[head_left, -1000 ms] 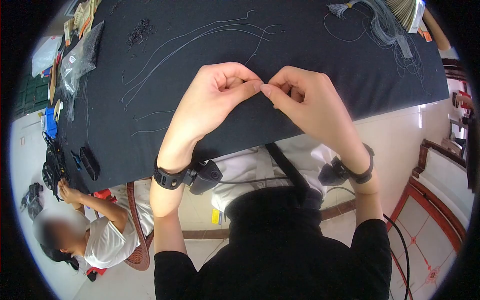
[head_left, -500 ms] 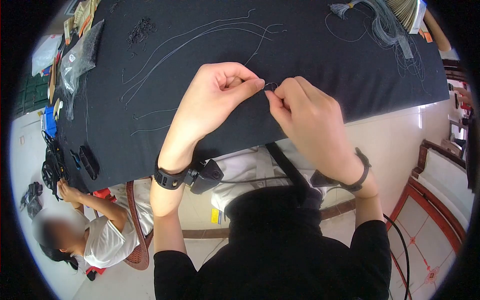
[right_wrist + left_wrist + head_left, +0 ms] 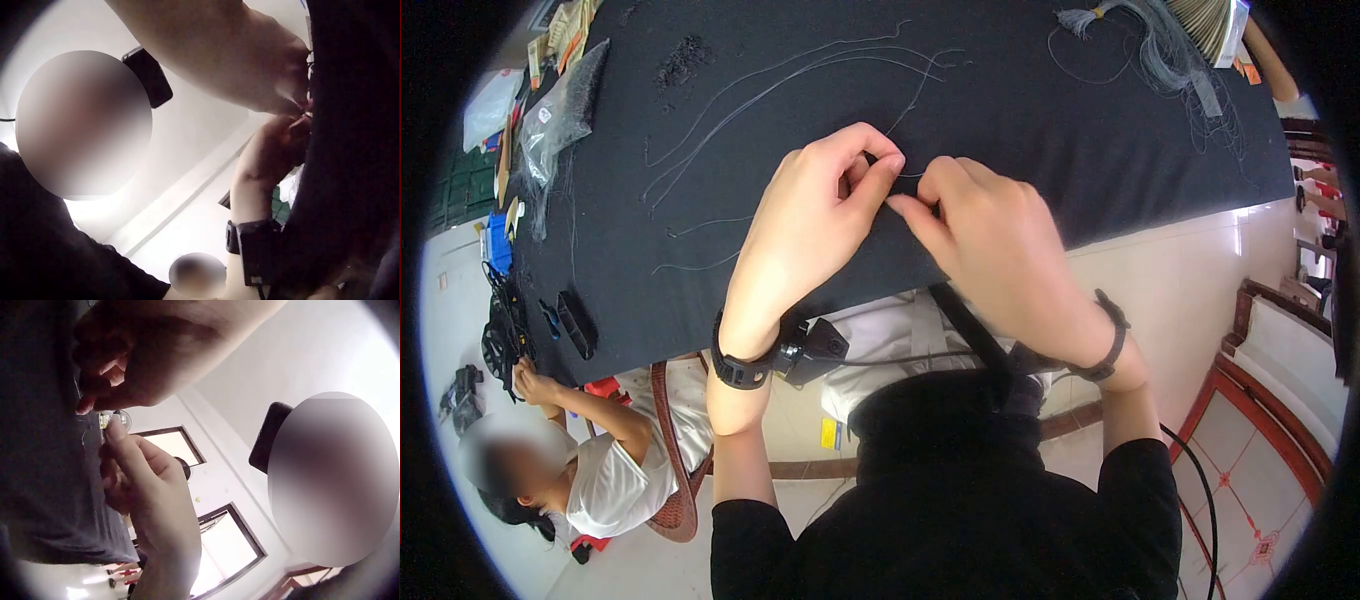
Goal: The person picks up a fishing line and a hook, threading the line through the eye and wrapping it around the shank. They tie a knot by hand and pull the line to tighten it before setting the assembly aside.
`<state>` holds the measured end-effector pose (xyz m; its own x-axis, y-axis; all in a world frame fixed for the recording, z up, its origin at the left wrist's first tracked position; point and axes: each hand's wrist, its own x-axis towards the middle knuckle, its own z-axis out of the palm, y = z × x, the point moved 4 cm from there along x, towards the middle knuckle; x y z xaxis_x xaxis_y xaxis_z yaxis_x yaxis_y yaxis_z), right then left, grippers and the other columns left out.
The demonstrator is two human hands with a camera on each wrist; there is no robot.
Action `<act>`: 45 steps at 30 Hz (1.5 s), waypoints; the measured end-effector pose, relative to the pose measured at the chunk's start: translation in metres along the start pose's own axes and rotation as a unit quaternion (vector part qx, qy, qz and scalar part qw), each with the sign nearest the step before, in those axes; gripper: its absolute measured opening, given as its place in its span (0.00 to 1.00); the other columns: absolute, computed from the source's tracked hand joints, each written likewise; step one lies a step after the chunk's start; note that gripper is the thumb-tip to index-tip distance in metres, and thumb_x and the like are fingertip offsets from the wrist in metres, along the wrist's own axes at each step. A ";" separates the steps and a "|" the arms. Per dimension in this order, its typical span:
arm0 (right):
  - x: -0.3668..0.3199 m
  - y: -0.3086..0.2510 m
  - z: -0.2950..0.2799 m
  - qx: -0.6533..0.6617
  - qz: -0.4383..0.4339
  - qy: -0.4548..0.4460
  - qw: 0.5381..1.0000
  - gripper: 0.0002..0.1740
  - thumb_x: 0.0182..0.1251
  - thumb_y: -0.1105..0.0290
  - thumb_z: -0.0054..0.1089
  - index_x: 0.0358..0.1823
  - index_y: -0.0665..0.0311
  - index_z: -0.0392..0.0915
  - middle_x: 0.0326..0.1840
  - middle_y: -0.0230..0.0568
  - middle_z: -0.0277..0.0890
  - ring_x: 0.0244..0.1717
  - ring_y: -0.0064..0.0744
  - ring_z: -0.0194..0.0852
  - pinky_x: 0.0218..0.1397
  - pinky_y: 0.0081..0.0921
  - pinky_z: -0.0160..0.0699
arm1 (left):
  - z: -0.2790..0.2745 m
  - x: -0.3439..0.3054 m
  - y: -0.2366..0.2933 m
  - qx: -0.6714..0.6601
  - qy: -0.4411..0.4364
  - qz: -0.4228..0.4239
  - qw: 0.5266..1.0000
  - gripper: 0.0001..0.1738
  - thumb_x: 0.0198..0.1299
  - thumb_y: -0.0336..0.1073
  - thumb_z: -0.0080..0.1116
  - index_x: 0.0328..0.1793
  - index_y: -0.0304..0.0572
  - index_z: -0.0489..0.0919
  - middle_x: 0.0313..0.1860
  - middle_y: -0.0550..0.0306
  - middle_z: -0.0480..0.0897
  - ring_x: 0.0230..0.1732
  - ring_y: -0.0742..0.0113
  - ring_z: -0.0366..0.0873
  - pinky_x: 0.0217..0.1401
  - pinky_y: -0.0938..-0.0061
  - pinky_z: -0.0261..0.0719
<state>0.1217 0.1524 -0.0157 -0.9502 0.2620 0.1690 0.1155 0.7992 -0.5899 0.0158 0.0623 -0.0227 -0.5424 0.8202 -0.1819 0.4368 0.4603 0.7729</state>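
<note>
The left hand [image 3: 815,205] pinches a thin line between thumb and forefinger above the dark cloth. Just right of it, the right hand [image 3: 990,235] has its fingers curled in and holds the line's other part; a short bit of pale line [image 3: 911,176] shows between the two hands. In the left wrist view the left hand [image 3: 150,356] and the right hand [image 3: 156,500] face each other with a small gap. A grey strand [image 3: 912,103] runs over the cloth by the left fingertips. What lies inside the fingers is hidden.
Long grey strands [image 3: 785,70] lie on the dark cloth [image 3: 1020,90]. A pile of small black pieces [image 3: 683,62] is at the back left, a grey strand bundle [image 3: 1175,60] at the back right. Plastic bags [image 3: 565,115] lie left; a seated person [image 3: 620,470] is beyond.
The right hand has turned palm down and parted slightly from the left, baring a bit of line. Both hands have then shifted a little to the left.
</note>
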 end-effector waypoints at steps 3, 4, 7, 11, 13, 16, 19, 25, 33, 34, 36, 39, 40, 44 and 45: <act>0.004 0.007 -0.008 0.044 0.005 0.017 0.999 0.10 0.58 0.68 0.57 0.25 0.67 0.70 0.20 0.44 0.70 0.21 0.40 0.70 0.23 0.30 0.67 | -0.003 0.000 -0.003 0.008 -0.004 0.020 1.000 0.07 0.62 0.31 0.51 0.38 0.34 0.75 0.21 0.65 0.73 0.24 0.83 0.64 0.25 0.84 0.61; 0.004 0.010 -0.011 0.059 0.001 0.029 0.998 0.10 0.58 0.69 0.58 0.25 0.67 0.70 0.19 0.42 0.68 0.18 0.38 0.67 0.22 0.29 0.64 | -0.004 0.000 -0.004 0.009 -0.008 0.019 1.000 0.07 0.62 0.31 0.51 0.38 0.34 0.75 0.22 0.65 0.74 0.24 0.83 0.65 0.25 0.85 0.62; 0.002 0.015 -0.006 0.059 -0.011 -0.031 0.998 0.10 0.57 0.68 0.59 0.26 0.67 0.72 0.19 0.42 0.68 0.17 0.36 0.66 0.21 0.26 0.62 | -0.004 0.002 -0.005 0.003 -0.021 0.011 1.000 0.06 0.61 0.31 0.51 0.37 0.34 0.75 0.23 0.65 0.75 0.26 0.83 0.67 0.27 0.85 0.63; 0.006 0.016 -0.007 0.103 -0.003 -0.004 0.995 0.08 0.58 0.69 0.54 0.27 0.65 0.71 0.25 0.45 0.72 0.27 0.47 0.74 0.29 0.36 0.71 | -0.006 0.002 -0.009 -0.019 -0.009 0.012 1.000 0.06 0.61 0.30 0.52 0.37 0.34 0.75 0.25 0.65 0.76 0.28 0.83 0.68 0.29 0.85 0.65; 0.011 0.015 -0.009 0.099 0.006 -0.004 0.995 0.07 0.58 0.70 0.54 0.28 0.65 0.70 0.25 0.44 0.72 0.27 0.46 0.73 0.29 0.36 0.71 | -0.007 0.001 -0.011 -0.020 -0.001 0.021 1.000 0.06 0.60 0.30 0.52 0.36 0.34 0.75 0.25 0.65 0.75 0.28 0.83 0.68 0.29 0.85 0.66; 0.015 0.015 -0.004 0.079 0.005 -0.024 0.997 0.06 0.57 0.70 0.55 0.28 0.65 0.70 0.26 0.43 0.71 0.27 0.46 0.73 0.30 0.36 0.71 | -0.007 0.002 -0.010 -0.013 -0.003 0.020 1.000 0.06 0.60 0.30 0.53 0.36 0.34 0.75 0.24 0.66 0.75 0.26 0.83 0.67 0.29 0.85 0.65; 0.019 0.010 -0.002 0.062 -0.008 -0.040 0.997 0.06 0.56 0.71 0.55 0.28 0.65 0.71 0.26 0.42 0.70 0.28 0.46 0.73 0.31 0.36 0.71 | -0.009 0.001 -0.012 -0.023 -0.004 0.015 1.000 0.05 0.60 0.30 0.53 0.35 0.35 0.75 0.22 0.67 0.73 0.25 0.84 0.65 0.28 0.86 0.64; 0.020 0.011 0.000 0.044 0.002 -0.035 0.998 0.06 0.55 0.71 0.56 0.27 0.66 0.73 0.28 0.44 0.71 0.30 0.46 0.74 0.33 0.37 0.72 | -0.008 0.002 -0.013 -0.040 0.005 0.009 0.999 0.05 0.59 0.30 0.54 0.35 0.35 0.76 0.21 0.69 0.72 0.24 0.85 0.64 0.26 0.86 0.62; 0.024 0.011 0.003 0.069 -0.001 -0.061 0.996 0.05 0.54 0.72 0.56 0.26 0.68 0.73 0.28 0.46 0.73 0.31 0.46 0.74 0.35 0.37 0.72 | -0.008 0.003 -0.014 -0.044 0.006 0.014 0.999 0.06 0.60 0.31 0.53 0.36 0.35 0.76 0.22 0.68 0.74 0.25 0.85 0.66 0.28 0.86 0.64; 0.024 0.011 0.003 0.074 -0.004 -0.072 0.995 0.05 0.53 0.72 0.56 0.27 0.68 0.74 0.27 0.46 0.73 0.31 0.46 0.74 0.35 0.37 0.72 | -0.008 0.004 -0.014 -0.055 0.010 0.014 0.998 0.06 0.60 0.31 0.53 0.35 0.35 0.76 0.22 0.68 0.74 0.26 0.85 0.66 0.28 0.86 0.65; 0.026 0.012 0.001 0.092 0.002 -0.088 0.992 0.05 0.53 0.73 0.56 0.26 0.68 0.73 0.27 0.46 0.72 0.31 0.46 0.73 0.35 0.37 0.71 | -0.007 0.005 -0.014 -0.075 0.022 0.015 0.997 0.06 0.60 0.31 0.53 0.35 0.35 0.76 0.23 0.67 0.75 0.26 0.85 0.67 0.29 0.86 0.66; 0.023 0.011 -0.005 0.097 0.023 -0.072 0.992 0.05 0.52 0.73 0.56 0.26 0.68 0.72 0.26 0.45 0.71 0.29 0.44 0.73 0.34 0.34 0.72 | -0.007 0.006 -0.011 -0.067 0.015 0.003 0.998 0.07 0.60 0.32 0.53 0.35 0.34 0.76 0.24 0.66 0.76 0.27 0.85 0.68 0.30 0.86 0.66; 0.019 0.008 -0.010 0.079 0.021 -0.044 0.996 0.05 0.51 0.74 0.56 0.25 0.68 0.72 0.26 0.43 0.71 0.29 0.43 0.74 0.34 0.32 0.72 | -0.008 0.006 -0.011 -0.064 0.017 0.011 0.998 0.07 0.60 0.32 0.53 0.35 0.34 0.76 0.24 0.66 0.77 0.27 0.84 0.68 0.30 0.86 0.67; 0.004 -0.015 -0.016 -0.192 -0.086 -0.008 0.978 0.04 0.45 0.75 0.57 0.23 0.65 0.71 0.24 0.38 0.68 0.27 0.34 0.75 0.31 0.22 0.74 | -0.009 0.006 -0.015 -0.043 0.021 0.012 0.999 0.09 0.61 0.33 0.53 0.35 0.33 0.77 0.25 0.64 0.78 0.28 0.83 0.69 0.31 0.85 0.68; 0.003 -0.018 -0.012 -0.229 -0.080 -0.008 0.970 0.04 0.44 0.74 0.57 0.22 0.64 0.71 0.24 0.37 0.68 0.27 0.32 0.75 0.30 0.21 0.75 | -0.010 0.006 -0.016 -0.033 0.021 0.009 0.999 0.09 0.61 0.34 0.53 0.35 0.33 0.77 0.25 0.64 0.78 0.28 0.83 0.70 0.31 0.84 0.68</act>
<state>0.1199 0.1455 0.0044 -0.9702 0.1104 0.2156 0.0801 0.9863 -0.1445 -0.0015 0.0566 -0.0296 -0.5655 0.8122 -0.1434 0.3987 0.4214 0.8145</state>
